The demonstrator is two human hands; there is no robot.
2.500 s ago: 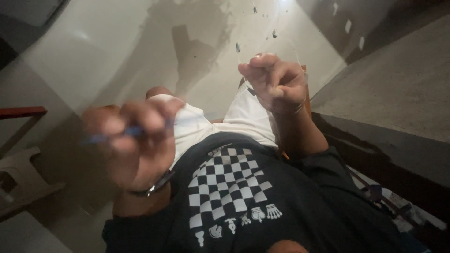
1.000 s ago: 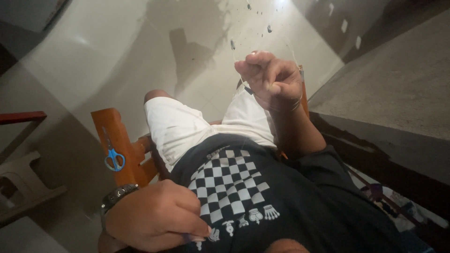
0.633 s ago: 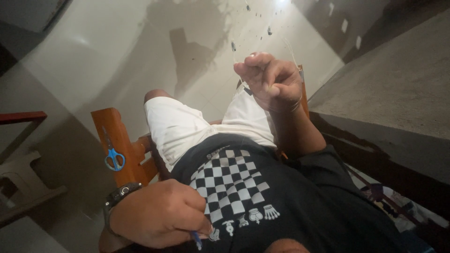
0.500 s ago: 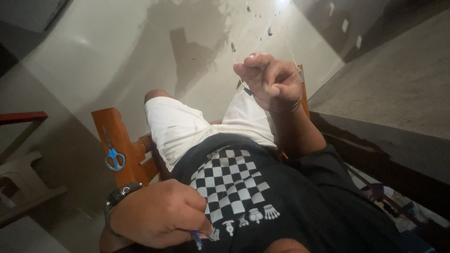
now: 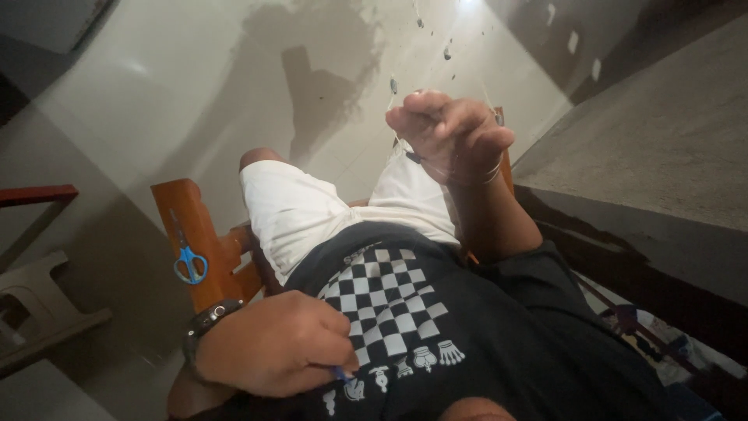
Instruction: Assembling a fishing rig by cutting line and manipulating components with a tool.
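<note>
In the head view we look down at our own lap: we sit in a wooden chair (image 5: 187, 226) with white shorts (image 5: 312, 210) and a black shirt (image 5: 467, 327) bearing a white checkerboard print.

Our left hand (image 5: 273, 355) rests at the lower left of the frame, against the shirt. Its fingers are curled together and pinch a small blue tool (image 5: 340, 375), of which only the tip shows below the knuckles; we cannot tell what kind of tool it is. A dark wristwatch (image 5: 209, 318) sits on that wrist.

Our right hand (image 5: 452, 136) is raised at the upper centre, fingers bent and pressed close, holding a thin clear thread (image 5: 436, 168) that loops around the hand and runs up past it. We judge the threading work to be midway: the thread is taken up and held taut, yet no bead or finished piece shows on it.

Blue-handled scissors (image 5: 187, 261) lie untouched on the chair's left armrest, at centre left.

We see no packages, labels or signs. The only markings are small dark specks on the pale floor (image 5: 156, 117) at the top.
</note>
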